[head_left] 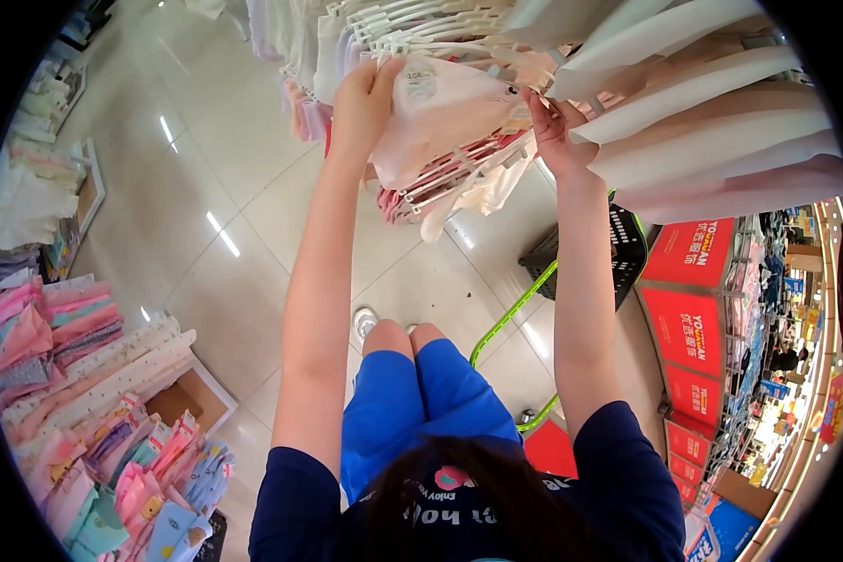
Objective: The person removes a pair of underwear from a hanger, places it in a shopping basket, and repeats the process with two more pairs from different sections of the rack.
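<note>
Both sides of the pale garment (440, 117), just beside the far hangers (420, 28), are best supported evenly, its left edge being pinched by the left hand (362, 105), though whether its right corner is gripped by the right hand's (560, 139) bent fingers cannot be told.

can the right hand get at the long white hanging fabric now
Probably yes: the right hand is raised right beside the long white hanging fabric, with nothing visible between, though it seems busy at the edge of the pale pink cloth garment.
</note>
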`<act>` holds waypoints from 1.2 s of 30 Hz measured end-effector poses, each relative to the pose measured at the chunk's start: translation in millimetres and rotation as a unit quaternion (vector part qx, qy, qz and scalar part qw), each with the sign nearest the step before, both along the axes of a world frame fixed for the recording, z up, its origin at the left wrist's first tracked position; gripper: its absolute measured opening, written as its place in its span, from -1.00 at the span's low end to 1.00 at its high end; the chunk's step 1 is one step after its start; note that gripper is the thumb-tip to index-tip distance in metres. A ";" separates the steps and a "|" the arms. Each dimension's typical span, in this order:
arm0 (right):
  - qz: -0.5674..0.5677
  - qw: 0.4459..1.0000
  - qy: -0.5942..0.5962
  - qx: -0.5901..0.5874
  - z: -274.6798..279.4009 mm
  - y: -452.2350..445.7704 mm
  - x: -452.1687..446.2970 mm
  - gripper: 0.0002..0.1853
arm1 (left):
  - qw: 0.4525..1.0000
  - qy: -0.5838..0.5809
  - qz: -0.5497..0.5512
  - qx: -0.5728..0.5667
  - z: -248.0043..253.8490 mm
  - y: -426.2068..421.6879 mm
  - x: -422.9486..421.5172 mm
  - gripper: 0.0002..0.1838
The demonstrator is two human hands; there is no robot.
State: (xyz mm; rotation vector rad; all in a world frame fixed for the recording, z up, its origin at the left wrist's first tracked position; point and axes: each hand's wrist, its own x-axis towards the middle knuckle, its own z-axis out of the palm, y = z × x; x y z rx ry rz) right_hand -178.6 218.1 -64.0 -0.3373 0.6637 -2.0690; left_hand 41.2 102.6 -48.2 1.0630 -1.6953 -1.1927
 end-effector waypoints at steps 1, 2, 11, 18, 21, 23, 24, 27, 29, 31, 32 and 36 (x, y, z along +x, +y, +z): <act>0.004 1.000 0.016 -0.007 1.6 1.3 0.5 -0.84 | 1.000 0.002 -0.003 -0.001 0.3 0.3 0.5 -0.63; 0.009 1.000 0.016 -0.007 2.1 1.7 -0.1 -0.83 | 1.000 0.003 -0.007 -0.002 0.4 0.4 1.1 -0.63; -0.033 0.961 0.113 0.251 16.2 50.9 67.3 -0.73 | 0.989 -0.103 -0.007 -0.102 -21.0 23.5 9.3 -0.76; -0.004 0.970 0.112 0.214 33.6 120.0 112.4 -0.74 | 0.995 0.019 -0.071 -0.068 -50.0 126.4 47.8 -0.47; 0.032 0.973 0.087 0.210 64.9 145.7 138.9 -0.74 | 0.984 0.017 -0.173 0.049 -17.5 201.0 69.7 -0.41; 0.067 0.971 0.074 0.219 84.8 162.3 155.4 -0.74 | 0.966 0.002 -0.252 0.063 12.8 237.5 81.5 -0.42; 0.089 0.968 0.072 0.223 92.8 170.5 164.8 -0.75 | 0.966 -0.055 -0.247 0.056 31.1 251.6 86.9 -0.46; 0.133 0.961 0.104 0.220 118.9 192.5 187.5 -0.73 | 0.959 -0.184 -0.216 0.014 71.4 283.1 101.8 -0.57; 0.160 0.961 0.105 0.200 129.5 206.0 196.9 -0.70 | 0.959 -0.214 -0.180 -0.040 81.9 289.3 116.3 -0.67; 0.190 0.956 0.126 0.185 142.3 216.2 200.3 -0.70 | 0.947 -0.263 -0.169 -0.077 89.4 288.6 128.4 -0.75; 0.205 0.953 0.136 0.179 147.0 221.6 200.7 -0.70 | 0.939 -0.287 -0.164 -0.094 93.7 288.1 133.5 -0.78; 0.249 0.944 0.153 0.151 150.9 233.6 194.0 -0.57 | 0.908 -0.358 -0.162 -0.146 138.0 291.4 136.0 -0.80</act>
